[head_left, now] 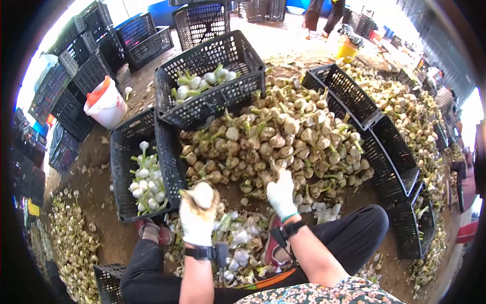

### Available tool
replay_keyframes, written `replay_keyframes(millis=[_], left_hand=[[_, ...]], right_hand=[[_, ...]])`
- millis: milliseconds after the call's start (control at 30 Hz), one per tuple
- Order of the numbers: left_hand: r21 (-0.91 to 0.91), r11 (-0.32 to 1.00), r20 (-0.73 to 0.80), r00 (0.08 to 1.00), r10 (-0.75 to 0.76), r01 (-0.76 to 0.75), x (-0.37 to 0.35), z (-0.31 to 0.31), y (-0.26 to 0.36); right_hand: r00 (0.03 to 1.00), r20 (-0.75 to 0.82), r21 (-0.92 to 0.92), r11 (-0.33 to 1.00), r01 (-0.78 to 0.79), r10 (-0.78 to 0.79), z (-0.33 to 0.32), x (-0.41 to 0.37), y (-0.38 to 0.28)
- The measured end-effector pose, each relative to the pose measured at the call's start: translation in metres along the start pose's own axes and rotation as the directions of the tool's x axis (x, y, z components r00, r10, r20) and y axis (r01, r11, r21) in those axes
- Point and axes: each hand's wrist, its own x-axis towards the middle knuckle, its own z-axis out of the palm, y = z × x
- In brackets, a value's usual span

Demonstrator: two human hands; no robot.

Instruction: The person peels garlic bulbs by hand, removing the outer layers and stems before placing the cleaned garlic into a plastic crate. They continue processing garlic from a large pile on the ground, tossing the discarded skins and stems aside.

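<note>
My left hand, in a white glove, is closed around a garlic bulb whose pale, cleaned side faces up. Brown, dirty skin hangs at the bulb's edge, beside my fingers. My right hand, also gloved, is at the near edge of a big heap of unpeeled garlic. Its fingers are drawn together and partly blurred, with a brownish wisp at their tips that I cannot make out. Below and between both hands lie peeled-off garlic skins. White cleaned bulbs fill part of the black crate at my left.
Another black crate with cleaned bulbs sits tilted beyond the heap. Several black crates line the right side. A white bucket with something orange inside is at the left. A person's legs and a yellow bucket are farther back.
</note>
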Motion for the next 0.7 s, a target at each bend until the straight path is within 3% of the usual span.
replay_keyframes(millis=[33, 67, 100, 133, 200, 233, 300, 333, 367, 400, 433, 467, 500, 533, 567, 600, 633, 667, 700], left_hand=[[-0.003, 0.994, 0.185, 0.977, 0.105, -0.107, 0.010, 0.026, 0.006], [-0.095, 0.994, 0.273, 0.959, 0.073, -0.048, 0.004, 0.069, 0.013], [0.010, 0.989, 0.472, 0.872, 0.126, -0.148, 0.004, 0.092, 0.019], [0.031, 0.987, 0.575, 0.811, 0.112, -0.159, 0.012, 0.107, 0.024], [0.110, 0.972, 0.627, 0.773, 0.096, -0.209, 0.015, 0.127, 0.019], [0.193, 0.948, 0.602, 0.793, 0.089, -0.253, 0.015, 0.128, 0.012], [0.299, 0.940, 0.499, 0.866, -0.010, -0.161, 0.015, 0.109, -0.014], [0.351, 0.930, 0.437, 0.897, -0.062, -0.107, 0.015, 0.092, -0.027], [0.384, 0.921, 0.392, 0.915, -0.099, -0.064, 0.015, 0.077, -0.044], [0.413, 0.910, 0.340, 0.930, -0.137, -0.017, 0.013, 0.068, -0.059], [0.435, 0.894, 0.253, 0.938, -0.236, 0.107, 0.005, 0.069, -0.070], [0.445, 0.865, 0.158, 0.930, -0.331, 0.232, -0.007, 0.070, -0.078], [0.391, 0.875, 0.167, 0.913, -0.373, 0.286, -0.024, 0.080, -0.085], [0.364, 0.906, 0.338, 0.876, -0.345, 0.217, -0.017, 0.060, -0.088], [0.418, 0.903, 0.350, 0.899, -0.264, 0.102, -0.027, 0.055, -0.087], [0.470, 0.882, 0.367, 0.913, -0.180, -0.015, -0.037, 0.050, -0.085], [0.479, 0.874, 0.395, 0.909, -0.130, -0.083, -0.042, 0.038, -0.083], [0.648, 0.688, 0.421, 0.906, 0.033, -0.326, -0.043, 0.027, -0.084], [0.718, 0.453, 0.540, 0.834, 0.117, -0.529, -0.050, 0.021, -0.082]], right_hand=[[0.988, -0.143, 0.054, 0.997, 0.064, -0.056, -0.006, 0.032, -0.010], [0.988, -0.154, 0.072, 0.997, 0.001, 0.010, -0.017, 0.064, -0.017], [0.966, -0.259, -0.065, 0.998, 0.003, -0.020, -0.016, 0.097, -0.019], [0.940, -0.320, -0.175, 0.982, 0.065, -0.119, -0.018, 0.124, -0.016], [0.994, -0.075, -0.218, 0.972, -0.089, 0.074, -0.024, 0.171, -0.014], [0.994, -0.061, -0.197, 0.975, -0.099, 0.089, -0.022, 0.184, -0.003], [0.996, -0.068, -0.102, 0.993, -0.062, 0.055, -0.008, 0.204, 0.033], [0.998, -0.059, 0.012, 1.000, -0.012, 0.013, -0.021, 0.190, 0.018], [0.997, -0.047, 0.214, 0.976, -0.045, 0.056, -0.032, 0.166, -0.008], [0.974, 0.169, 0.634, 0.739, -0.226, 0.153, -0.031, 0.143, -0.017], [0.967, 0.231, 0.687, 0.685, -0.242, 0.109, -0.052, 0.100, -0.059], [0.977, 0.209, 0.594, 0.799, -0.095, -0.040, -0.049, 0.066, -0.065], [0.940, 0.329, 0.537, 0.836, -0.112, -0.085, -0.064, 0.035, -0.079], [0.857, 0.413, 0.454, 0.885, 0.101, -0.309, -0.065, 0.015, -0.070], [0.784, 0.540, 0.656, 0.736, -0.166, -0.305, -0.069, -0.003, -0.077], [0.745, 0.627, 0.707, 0.567, -0.422, -0.228, -0.081, -0.015, -0.085], [0.788, 0.594, 0.717, 0.552, -0.426, -0.164, -0.081, -0.023, -0.084], [0.825, 0.557, 0.728, 0.536, -0.428, -0.097, -0.078, -0.028, -0.081], [0.888, 0.453, 0.544, 0.814, -0.204, -0.080, -0.081, -0.029, -0.086]])
